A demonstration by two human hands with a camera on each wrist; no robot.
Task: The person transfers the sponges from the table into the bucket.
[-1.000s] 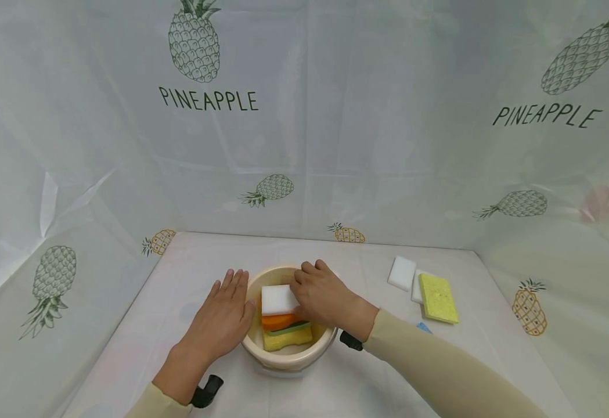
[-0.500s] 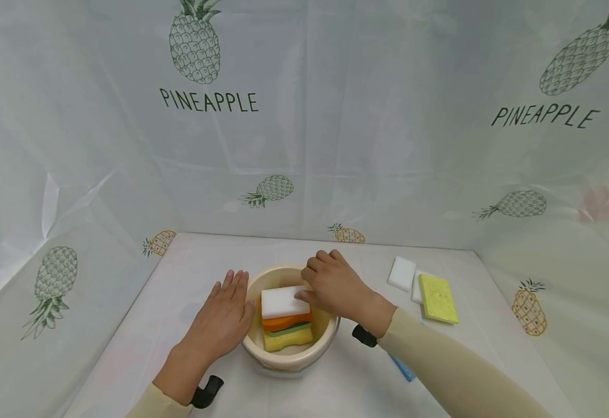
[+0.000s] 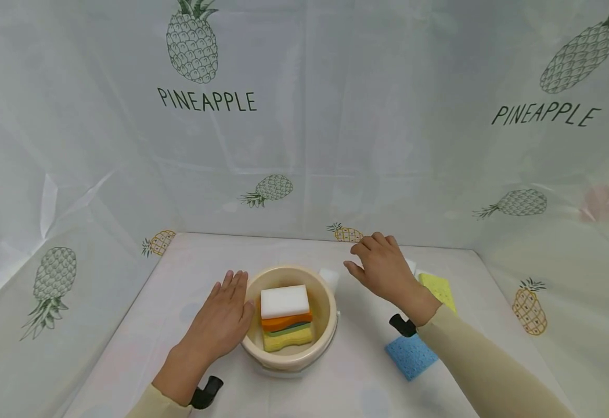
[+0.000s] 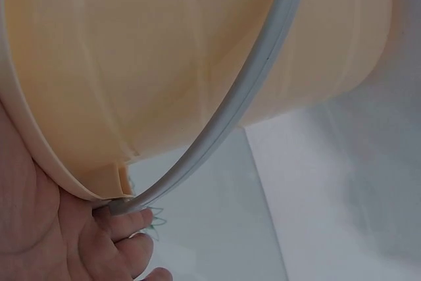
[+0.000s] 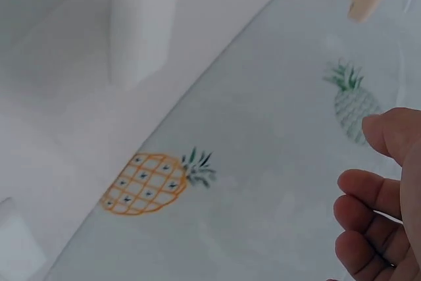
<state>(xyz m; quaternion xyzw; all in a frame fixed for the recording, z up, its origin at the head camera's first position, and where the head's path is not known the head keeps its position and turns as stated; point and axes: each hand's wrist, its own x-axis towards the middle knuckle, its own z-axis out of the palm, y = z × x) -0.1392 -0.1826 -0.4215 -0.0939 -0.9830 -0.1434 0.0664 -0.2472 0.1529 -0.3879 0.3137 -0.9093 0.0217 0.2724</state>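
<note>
A cream bucket (image 3: 287, 362) holds a stack of sponges: a white one (image 3: 284, 301) on top, an orange layer (image 3: 283, 323) and a thin green one beneath, and a wavy yellow sponge (image 3: 287, 339) lowest. My left hand (image 3: 220, 316) rests against the bucket's left rim, fingers extended. In the left wrist view its fingertips lie by the joint of the grey bail handle (image 4: 243, 90). Off to the bucket's right, my right hand (image 3: 388, 270) hovers over the table with loosely bent fingers and nothing between them; the right wrist view shows thumb and fingers apart.
A blue sponge (image 3: 411, 355) lies right of the bucket, below my right wrist. A yellow sponge (image 3: 437, 289) is partly hidden behind my right forearm. White blocks lie behind the bucket (image 3: 329, 278) and beyond my right hand. Pineapple-print sheeting (image 3: 377, 145) walls the table's back and sides.
My right hand has left the white sponge on top of the stack and moved right, out of the bucket. The blue sponge has come into view. My left hand stays put.
</note>
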